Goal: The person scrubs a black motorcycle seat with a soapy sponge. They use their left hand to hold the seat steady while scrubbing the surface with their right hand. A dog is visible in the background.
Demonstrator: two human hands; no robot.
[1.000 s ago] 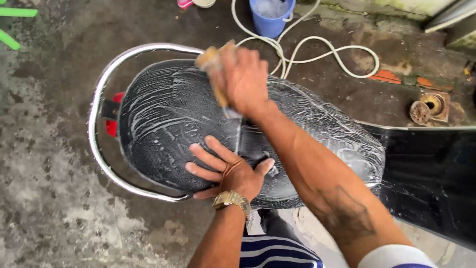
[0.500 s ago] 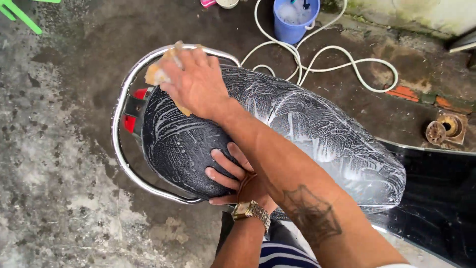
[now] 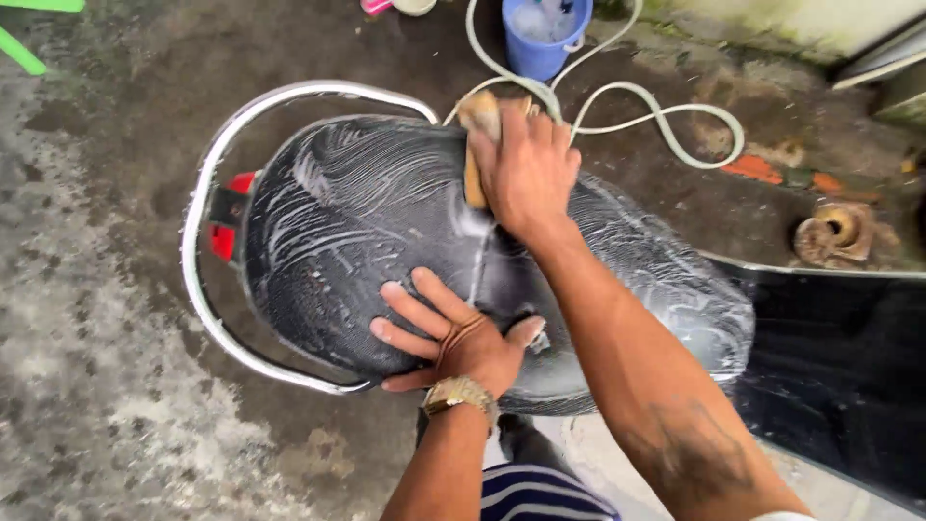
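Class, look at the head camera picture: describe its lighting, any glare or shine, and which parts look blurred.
Head view: soft, even daylight with no hard shadows; wet shine on the soapy black seat and the chrome rail; the right hand pressing the sponge looks slightly motion-softened; the left hand stays sharp.

The floor [image 3: 106,386] is wet, gray concrete with dark patches and pale, soapy-looking stains. On it, at the top, stand a blue bucket [image 3: 540,43] and a white hose [image 3: 666,116] that loops around beside it, and a rusty round part [image 3: 834,232] lies at the right with some orange bits [image 3: 772,174] near it. A green thing [image 3: 24,39], maybe a plastic chair, stands at the top left corner, but only its edge shows.
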